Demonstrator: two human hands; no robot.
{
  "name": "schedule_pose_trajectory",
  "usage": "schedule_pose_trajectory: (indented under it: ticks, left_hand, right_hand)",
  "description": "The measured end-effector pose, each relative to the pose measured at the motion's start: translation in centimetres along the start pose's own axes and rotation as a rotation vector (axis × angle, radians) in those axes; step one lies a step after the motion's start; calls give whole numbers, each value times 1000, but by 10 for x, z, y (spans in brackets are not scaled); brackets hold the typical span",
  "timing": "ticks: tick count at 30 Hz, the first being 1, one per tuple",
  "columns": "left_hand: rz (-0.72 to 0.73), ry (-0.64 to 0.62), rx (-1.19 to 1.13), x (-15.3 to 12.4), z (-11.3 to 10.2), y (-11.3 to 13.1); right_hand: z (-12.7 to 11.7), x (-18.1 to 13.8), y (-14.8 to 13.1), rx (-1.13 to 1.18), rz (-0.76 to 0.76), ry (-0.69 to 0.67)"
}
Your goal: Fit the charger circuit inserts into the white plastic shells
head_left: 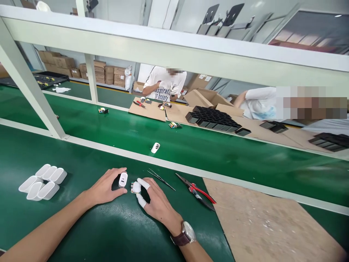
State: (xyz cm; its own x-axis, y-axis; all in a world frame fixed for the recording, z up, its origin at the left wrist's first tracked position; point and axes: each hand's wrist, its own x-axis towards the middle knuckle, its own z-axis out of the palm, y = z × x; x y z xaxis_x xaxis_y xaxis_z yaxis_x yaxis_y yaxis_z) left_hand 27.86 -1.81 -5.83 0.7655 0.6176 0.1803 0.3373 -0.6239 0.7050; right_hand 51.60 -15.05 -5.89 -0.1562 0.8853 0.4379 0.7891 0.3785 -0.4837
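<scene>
My left hand [105, 188] rests on the green table and pinches a small white charger housing [123, 179] between thumb and fingers. My right hand [155, 200], with white finger cots on two fingers and a watch on the wrist, holds a small charger inner part [135, 187] right beside the housing. The two pieces are close together, almost touching.
Several empty white housings [43, 181] lie at the left. Tweezers [160, 178] and red-handled pliers [196, 190] lie to the right, beside a cardboard sheet [261, 222]. One white charger [155, 147] sits on the conveyor belt [207, 149]. Two people work across the belt by black trays [212, 120].
</scene>
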Motion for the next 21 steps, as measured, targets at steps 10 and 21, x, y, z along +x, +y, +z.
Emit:
schedule_pose_trajectory:
  ticks: [10, 21]
  left_hand:
    - [158, 81, -11, -8, 22, 8]
    - [195, 93, 18, -6, 23, 6]
  right_hand:
    - [0, 6, -33, -52, -112, 172]
    - [-3, 5, -35, -135, -76, 103]
